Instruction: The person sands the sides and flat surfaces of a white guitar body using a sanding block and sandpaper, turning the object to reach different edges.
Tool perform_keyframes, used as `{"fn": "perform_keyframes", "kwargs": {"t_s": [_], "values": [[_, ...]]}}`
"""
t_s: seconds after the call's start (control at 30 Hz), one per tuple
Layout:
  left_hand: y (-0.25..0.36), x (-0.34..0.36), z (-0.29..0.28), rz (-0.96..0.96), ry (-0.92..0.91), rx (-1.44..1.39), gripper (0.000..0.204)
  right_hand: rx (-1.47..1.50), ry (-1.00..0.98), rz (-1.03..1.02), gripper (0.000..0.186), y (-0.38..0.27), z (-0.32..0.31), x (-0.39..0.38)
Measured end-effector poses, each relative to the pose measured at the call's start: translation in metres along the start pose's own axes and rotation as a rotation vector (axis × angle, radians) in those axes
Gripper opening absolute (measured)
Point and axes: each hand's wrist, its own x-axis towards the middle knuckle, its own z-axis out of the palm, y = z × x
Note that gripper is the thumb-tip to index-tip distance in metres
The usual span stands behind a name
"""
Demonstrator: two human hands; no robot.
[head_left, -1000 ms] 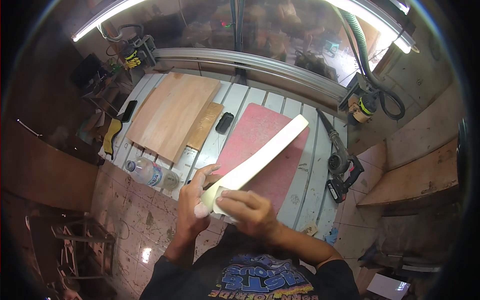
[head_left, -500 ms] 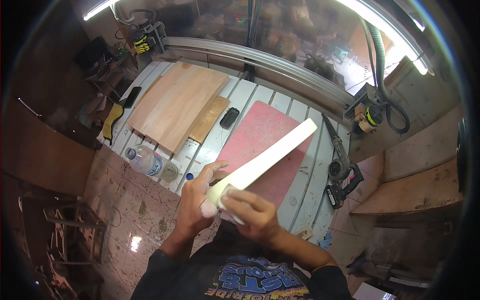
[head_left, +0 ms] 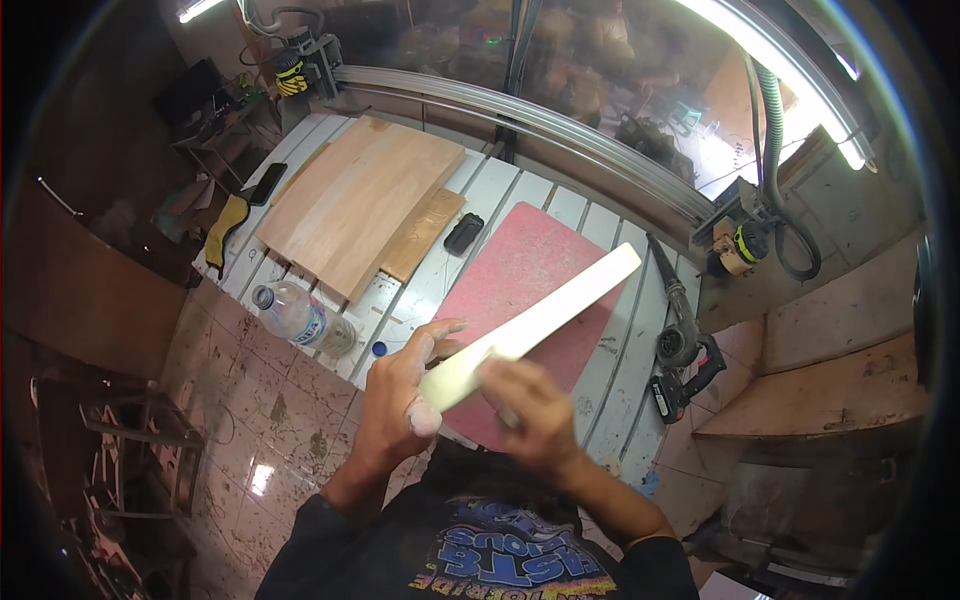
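Workshop, with a pale slatted table [head_left: 617, 375] over a tiled floor [head_left: 270, 420], a metal rail [head_left: 520, 125] behind. Left hand [head_left: 395, 400]: closed about the near end of a pale bar [head_left: 540, 320], thumb tip whitened as if by dust. Right hand [head_left: 535, 410]: fingers bent, at the bar's near side, blurred; whether it grips anything cannot be told. Bar: slanting away to the right, above a pink mat [head_left: 510, 250]. Handling, as judged for a rubbing pass: left hold firm enough to stop the bar twisting, left thumb clear of the stroke, right fingers flat, pressure light and even, strokes long and along the bar, lest one spot be worn hollow; face turned to the lamp to show up ridges. Beyond the mat: to the right, one cordless blower [head_left: 680, 345]; to the left, one black case [head_left: 464, 234], one blue cap [head_left: 379, 349], one clear bottle [head_left: 305, 318], one broad wooden board [head_left: 365, 200] partly covering a smaller wooden block [head_left: 425, 240]. Obscured: the bar's near tip, wrapped by the left hand; its underside, turned away; any contact between right fingertips and bar, lost in blur; surface detail on the bar, washed out by glare.
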Motion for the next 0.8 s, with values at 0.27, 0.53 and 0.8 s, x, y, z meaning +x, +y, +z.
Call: {"fn": "perform_keyframes", "kwargs": {"t_s": [0.27,0.53,0.8], "values": [[0.002,0.001,-0.002,-0.024,-0.01,0.001,0.133,0.046,-0.014,0.053,0.064,-0.001,0.002,-0.001],[-0.002,0.001,-0.006,-0.019,-0.004,-0.056,0.131,0.022,0.018,0.053,0.055,0.007,0.007,0.002],[-0.001,0.002,-0.005,-0.042,-0.009,-0.053,0.136,0.048,0.042,0.06,0.056,0.016,0.007,0.001]]}}
